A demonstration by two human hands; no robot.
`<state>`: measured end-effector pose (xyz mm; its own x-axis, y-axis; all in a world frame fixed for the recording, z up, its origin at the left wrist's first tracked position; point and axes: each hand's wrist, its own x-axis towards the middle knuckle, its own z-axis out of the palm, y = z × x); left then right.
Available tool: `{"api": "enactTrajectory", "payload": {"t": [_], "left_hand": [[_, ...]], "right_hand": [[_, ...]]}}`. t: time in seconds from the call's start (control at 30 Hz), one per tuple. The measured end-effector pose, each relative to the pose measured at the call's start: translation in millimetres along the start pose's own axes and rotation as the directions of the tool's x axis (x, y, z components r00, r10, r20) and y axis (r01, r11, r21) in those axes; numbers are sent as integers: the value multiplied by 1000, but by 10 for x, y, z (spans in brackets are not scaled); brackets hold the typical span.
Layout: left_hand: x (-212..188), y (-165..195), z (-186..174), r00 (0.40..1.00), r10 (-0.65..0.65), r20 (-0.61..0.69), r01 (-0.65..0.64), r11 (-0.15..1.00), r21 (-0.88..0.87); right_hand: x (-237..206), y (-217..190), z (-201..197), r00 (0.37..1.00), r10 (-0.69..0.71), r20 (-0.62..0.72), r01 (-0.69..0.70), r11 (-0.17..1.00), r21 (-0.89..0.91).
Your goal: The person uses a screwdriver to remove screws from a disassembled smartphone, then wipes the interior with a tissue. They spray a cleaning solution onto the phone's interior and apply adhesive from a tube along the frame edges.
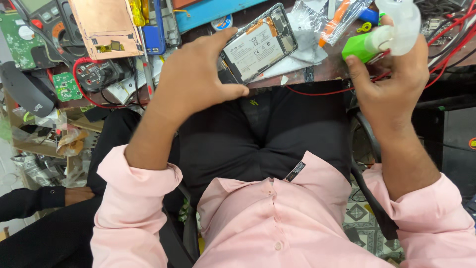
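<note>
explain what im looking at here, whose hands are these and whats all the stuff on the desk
This is one picture from a camera worn on a person's head, looking down, so the pink sleeves and both hands are the wearer's own. The left hand holds an opened phone, back cover off, battery showing, at the desk edge. The right hand holds a pale plastic bottle with a green part. On the desk lie circuit boards, a copper-coloured sheet, red wires, a blue tool and plastic bags. Another person's hand, in a dark sleeve, shows at the lower left.
</note>
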<state>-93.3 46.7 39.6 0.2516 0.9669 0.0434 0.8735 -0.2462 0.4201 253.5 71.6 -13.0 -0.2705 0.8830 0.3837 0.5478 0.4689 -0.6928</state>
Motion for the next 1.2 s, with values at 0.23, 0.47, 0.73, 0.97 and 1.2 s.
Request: {"api": "enactTrajectory", "payload": {"t": [0.23, 0.47, 0.73, 0.97, 1.2], "left_hand": [[18, 85, 53, 999, 40, -13, -36, 971, 236], [6, 35, 69, 986, 160, -48, -143, 958, 247], [131, -59, 128, 979, 205, -7, -200, 962, 185], [-8, -27, 70, 965, 233, -120, -206, 958, 198], [-342, 210, -22, 959, 189, -212, -177, 981, 77]], "right_hand": [[119, -190, -47, 999, -31, 22, 31, 999, 11], [-4, 29, -604, 978, 69, 195, -59, 997, -54], [521, 712, -468, 935, 255, 247, -185, 944, -275], [469, 673, -500, 934, 280, 221, -198, 923, -331], [188, 857, -651, 942, 281, 183, -217, 927, -306]]}}
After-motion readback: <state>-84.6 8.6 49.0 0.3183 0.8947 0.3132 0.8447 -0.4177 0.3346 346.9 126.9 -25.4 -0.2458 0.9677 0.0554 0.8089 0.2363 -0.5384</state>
